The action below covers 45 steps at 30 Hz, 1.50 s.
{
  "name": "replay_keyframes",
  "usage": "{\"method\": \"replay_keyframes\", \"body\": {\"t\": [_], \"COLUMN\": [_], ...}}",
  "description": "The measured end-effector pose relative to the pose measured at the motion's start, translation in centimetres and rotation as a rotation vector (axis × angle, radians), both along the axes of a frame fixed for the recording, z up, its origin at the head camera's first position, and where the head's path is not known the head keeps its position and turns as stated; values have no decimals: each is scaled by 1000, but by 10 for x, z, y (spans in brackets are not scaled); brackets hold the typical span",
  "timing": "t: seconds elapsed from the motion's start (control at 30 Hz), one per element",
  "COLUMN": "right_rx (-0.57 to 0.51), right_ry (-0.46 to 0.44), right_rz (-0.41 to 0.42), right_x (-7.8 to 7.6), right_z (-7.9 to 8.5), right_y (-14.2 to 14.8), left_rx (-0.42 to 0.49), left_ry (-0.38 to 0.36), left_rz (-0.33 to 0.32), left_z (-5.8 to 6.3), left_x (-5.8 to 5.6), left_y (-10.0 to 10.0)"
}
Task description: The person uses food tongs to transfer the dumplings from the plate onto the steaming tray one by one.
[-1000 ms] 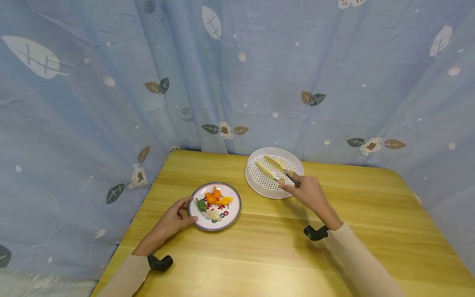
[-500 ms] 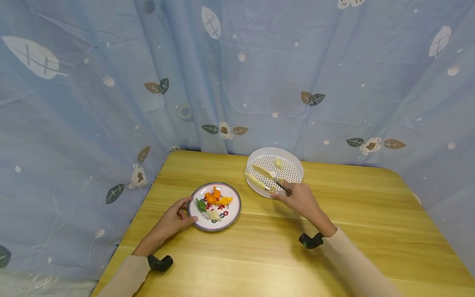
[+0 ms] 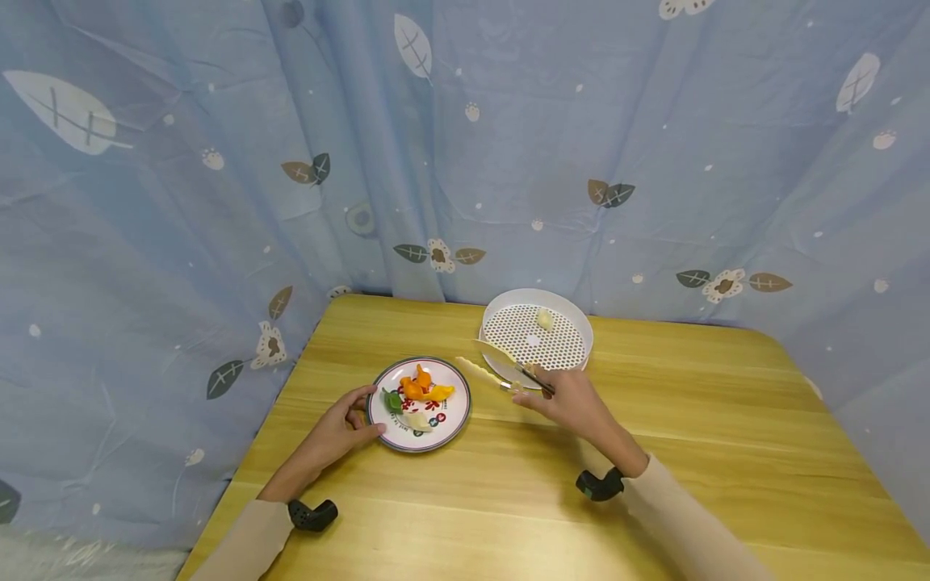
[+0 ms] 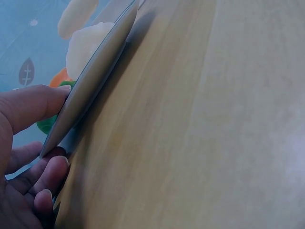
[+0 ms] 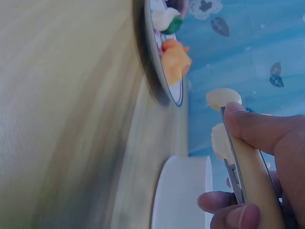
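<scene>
My left hand [image 3: 336, 432] pinches the left rim of a round plate [image 3: 456, 421], thumb on the rim and fingertips at its underside in the left wrist view. On the plate lie orange pieces [image 3: 414, 389], a yellow piece [image 3: 439, 393], a green piece [image 3: 393, 402] and a cream piece [image 3: 417, 421]. My right hand [image 3: 577, 399] grips a pair of tongs [image 3: 497, 353] with cream tips. Its arms stand apart, between the plate and the white perforated tray [image 3: 501, 315], and I see nothing held between them. A small pale piece [image 3: 545, 319] lies in the tray.
Both the plate and the tray stand on a wooden table [image 3: 465, 492], the tray near its back edge. Behind the table hangs a blue patterned curtain [image 3: 508, 145], which also runs along the left side. Each wrist wears a black camera.
From above the tray, my right hand has carried the tongs left and toward me, nearer the plate. The pale piece in the tray shows fully now. My left hand and the plate have stayed put.
</scene>
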State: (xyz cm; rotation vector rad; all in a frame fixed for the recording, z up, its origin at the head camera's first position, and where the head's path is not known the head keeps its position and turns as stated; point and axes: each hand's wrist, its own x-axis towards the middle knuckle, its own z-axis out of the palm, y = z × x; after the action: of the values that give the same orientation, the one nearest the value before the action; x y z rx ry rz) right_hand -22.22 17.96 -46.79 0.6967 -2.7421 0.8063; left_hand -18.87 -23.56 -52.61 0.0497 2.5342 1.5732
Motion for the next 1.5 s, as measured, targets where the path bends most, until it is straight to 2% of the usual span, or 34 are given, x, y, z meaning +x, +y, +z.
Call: {"method": "replay_keyframes", "body": {"t": [0.2,0.57,0.83,1.17,1.5], "right_rx": [9,9,-3,113,191], "right_ry": [-20,-80,-10,-40,25], "right_rz": [16,82,186,159,110], "right_x": [8,17,18,18,20], "right_z": [-1,-7,-15,-20,-23], "right_y": [-8,-12,-15,-24,-28], "left_rx": [9,33,31,25,28], "left_ry": [29,27,26,24,34], "left_rz": [-24,-21,-23,-19,-18], "left_z": [0,1,3,1,2], "left_x": [0,0,1,0,2], "left_y": [-1,0,0,0,1]}}
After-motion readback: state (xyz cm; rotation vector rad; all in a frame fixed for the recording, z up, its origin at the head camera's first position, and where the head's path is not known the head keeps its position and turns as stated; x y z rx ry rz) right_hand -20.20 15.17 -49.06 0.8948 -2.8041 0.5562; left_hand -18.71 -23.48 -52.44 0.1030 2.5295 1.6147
